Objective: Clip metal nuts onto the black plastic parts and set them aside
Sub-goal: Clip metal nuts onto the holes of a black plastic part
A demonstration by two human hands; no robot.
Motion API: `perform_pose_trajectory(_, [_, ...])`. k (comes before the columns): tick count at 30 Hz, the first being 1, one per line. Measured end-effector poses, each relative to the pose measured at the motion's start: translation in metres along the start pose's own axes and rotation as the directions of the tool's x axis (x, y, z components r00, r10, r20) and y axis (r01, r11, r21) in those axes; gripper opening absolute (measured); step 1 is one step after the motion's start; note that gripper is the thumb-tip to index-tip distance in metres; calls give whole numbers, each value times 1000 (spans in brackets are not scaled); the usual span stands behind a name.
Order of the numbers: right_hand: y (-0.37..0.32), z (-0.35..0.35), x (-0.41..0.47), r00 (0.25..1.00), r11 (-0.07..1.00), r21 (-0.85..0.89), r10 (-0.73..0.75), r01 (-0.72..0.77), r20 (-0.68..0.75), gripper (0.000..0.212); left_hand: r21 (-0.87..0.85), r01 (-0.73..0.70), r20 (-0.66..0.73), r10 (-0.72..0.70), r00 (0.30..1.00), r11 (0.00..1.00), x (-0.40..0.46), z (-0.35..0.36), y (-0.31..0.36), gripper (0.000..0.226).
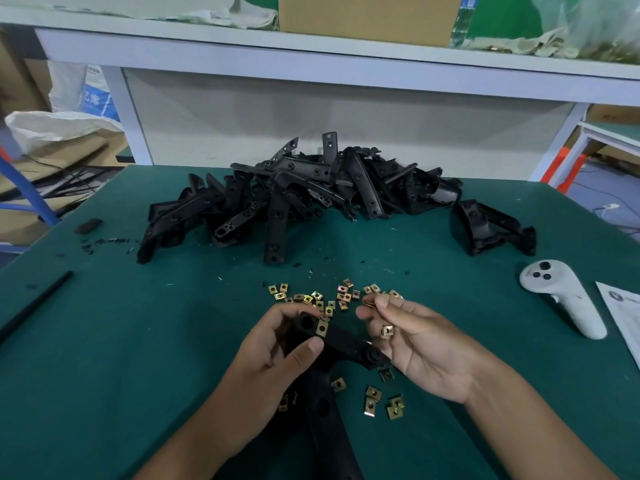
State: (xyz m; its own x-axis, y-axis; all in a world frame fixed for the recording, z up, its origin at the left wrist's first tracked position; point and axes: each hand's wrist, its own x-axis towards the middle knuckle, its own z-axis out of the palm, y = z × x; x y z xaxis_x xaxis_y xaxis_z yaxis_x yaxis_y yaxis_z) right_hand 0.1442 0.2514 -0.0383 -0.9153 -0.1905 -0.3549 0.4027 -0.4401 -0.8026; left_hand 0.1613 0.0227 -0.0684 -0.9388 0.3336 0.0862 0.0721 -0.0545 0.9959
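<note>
Gripping a black plastic part (332, 344) with one clip nut (322, 328) already on it, the left hand (273, 362) hovers low over the green surface (104, 341); the right hand (412, 341) pinches loose metal nuts (387, 330), beside the scattered nuts (311, 297).

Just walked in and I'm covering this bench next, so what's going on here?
A person is clipping metal nuts onto black plastic parts. The left hand grips one black part that already has a nut clipped near its end. The right hand holds several loose nuts. More nuts lie scattered on the green mat, with a pile of parts behind.
</note>
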Motion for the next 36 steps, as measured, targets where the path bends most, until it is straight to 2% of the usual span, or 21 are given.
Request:
perform_pose_trajectory(2, [2,0,0,1000,1000,-1,-14,14,28,14,4,-4,-12,5,1000,1000,-1,1,1,37])
perform_pose_trajectory(5, [1,1,-1,998,997,-66,-46,49,47,18,29,8,-3,-8,1000,1000,-1,2,4,43])
perform_pose_trajectory(9, [1,0,-5,988,937,-318,-125,147,87,26,-91,31,3,-31,1000,995,0,6,6,43])
perform_pose_trajectory(11, [3,2,-7,973,851,-471,-206,231,104,29,-109,41,-4,-42,999,993,0,6,8,40])
perform_pose_trajectory(14, [6,5,-7,905,594,-716,-407,367,126,28,-99,36,-7,-36,999,994,0,6,10,34])
perform_pose_trajectory(16, [9,4,-6,850,440,-797,-501,414,166,27,-93,35,-13,-36,999,995,0,6,11,34])
perform_pose_trajectory(18, [13,3,-5,832,382,-820,-522,426,189,27,-89,36,-20,-38,999,995,0,6,10,34])
perform_pose_trajectory(22, [12,6,-6,840,452,-780,-515,433,168,9,-101,40,-26,-43,999,994,1,5,8,35])
perform_pose_trajectory(25, [10,7,-7,874,527,-745,-462,408,152,16,-83,39,-14,-41,999,996,1,4,8,36])
perform_pose_trajectory(30, [8,10,-7,940,731,-603,-323,319,105,26,-77,40,-9,-40,999,996,0,3,8,35])
perform_pose_trajectory(33, [6,10,-8,948,730,-610,-289,307,132,14,-71,35,-11,-35,999,997,0,3,8,36])
perform_pose_trajectory(36, [8,9,-8,947,711,-626,-269,319,176,22,-62,32,-16,-33,999,998,0,3,7,36])
